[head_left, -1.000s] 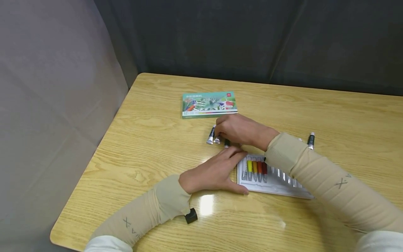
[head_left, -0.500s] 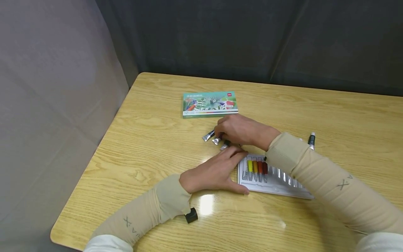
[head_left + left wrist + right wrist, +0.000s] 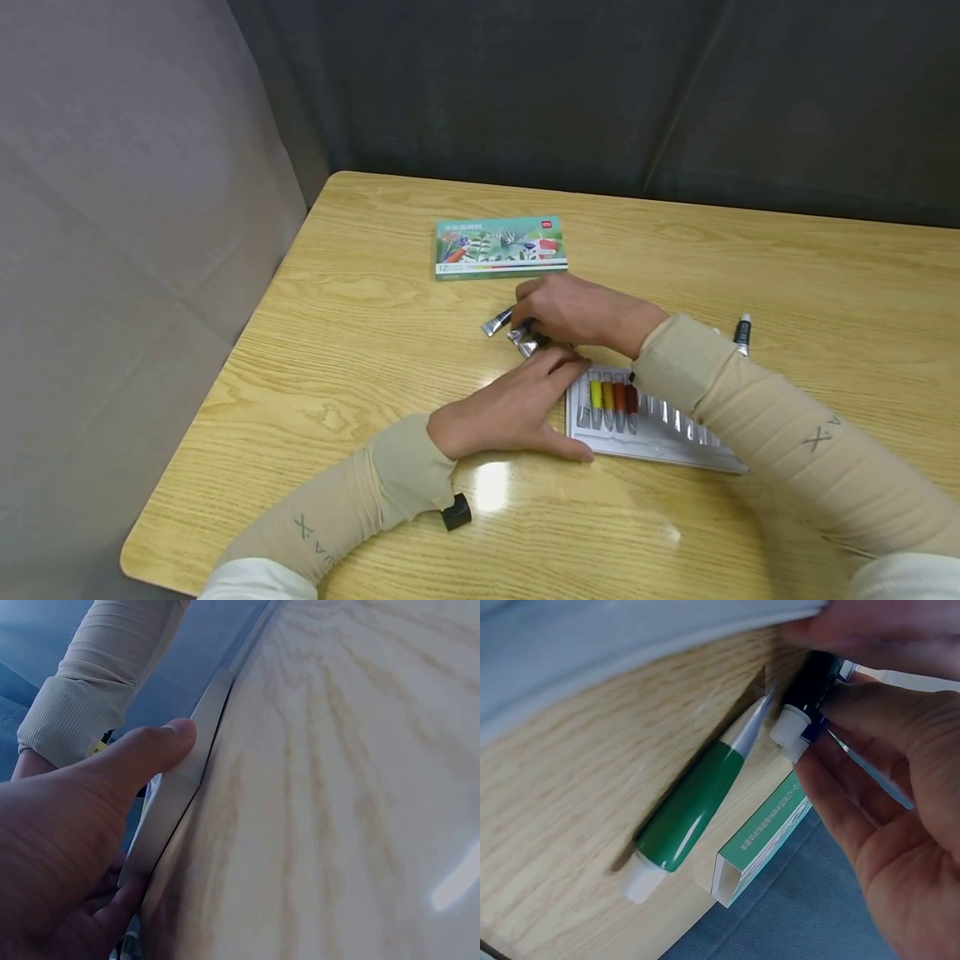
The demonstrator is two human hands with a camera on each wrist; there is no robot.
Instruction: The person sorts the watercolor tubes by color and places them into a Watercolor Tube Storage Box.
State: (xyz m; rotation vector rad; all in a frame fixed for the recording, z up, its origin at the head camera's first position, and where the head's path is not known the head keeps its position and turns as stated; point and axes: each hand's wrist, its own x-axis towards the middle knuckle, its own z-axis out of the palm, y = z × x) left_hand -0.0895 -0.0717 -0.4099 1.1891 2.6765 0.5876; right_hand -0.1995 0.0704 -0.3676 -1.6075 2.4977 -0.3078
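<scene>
My left hand (image 3: 517,412) holds the white plastic paint tray (image 3: 652,450) at its left end, thumb at the front edge and fingers at the back corner. In the left wrist view the thumb lies against the side wall of the tray (image 3: 169,806). Yellow, orange and red paint tubes (image 3: 613,404) lie in its slots. Behind the tray, my right hand (image 3: 581,308) pinches dark paint tubes with white caps (image 3: 806,697) between thumb and fingers. Another dark paint tube (image 3: 497,322) lies just left of its fingertips. Part of these tubes is hidden under the hand.
A green illustrated paint box (image 3: 498,248) lies behind the right hand. One dark tube (image 3: 742,333) lies farther right, beyond the right sleeve. In the right wrist view a green tube (image 3: 694,806) rests on the wooden table (image 3: 577,802). The right forearm crosses over the tray.
The loose tubes by the right fingers have turned from near upright to slanting, their silver ends fanned to the lower left. The left hand and the tray stay put.
</scene>
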